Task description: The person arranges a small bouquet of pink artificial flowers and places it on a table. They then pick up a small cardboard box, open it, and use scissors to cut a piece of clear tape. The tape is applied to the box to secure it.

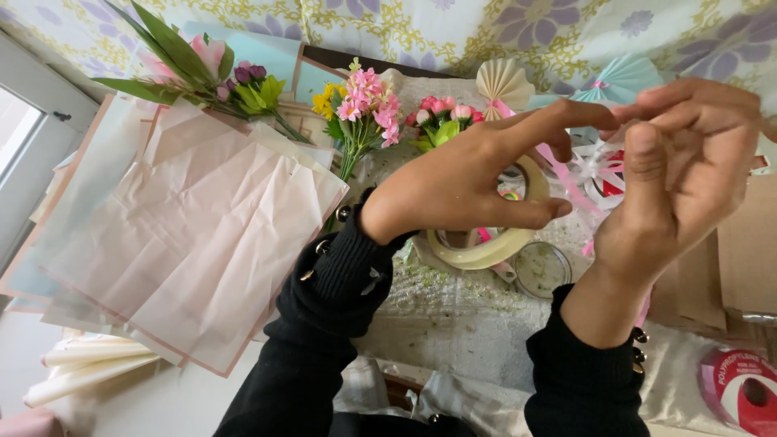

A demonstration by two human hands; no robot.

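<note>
Cream tape roll (486,243) clasped in left hand (469,178) grip; right hand (688,162) pinches its tape end.

home craft corner, pink wrapping paper sheets (194,243), artificial flower sprigs (364,109), floral curtain (453,32), ribbon spool (740,388)

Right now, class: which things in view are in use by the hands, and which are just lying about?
In use:
- left hand holding the tape roll
- right hand, fingertips meeting the left forefinger; whether tape is pinched there is unclear

Lying about:
- pink paper sheets
- artificial flowers
- folded paper fans
- red ribbon spool
- small round lid
</note>
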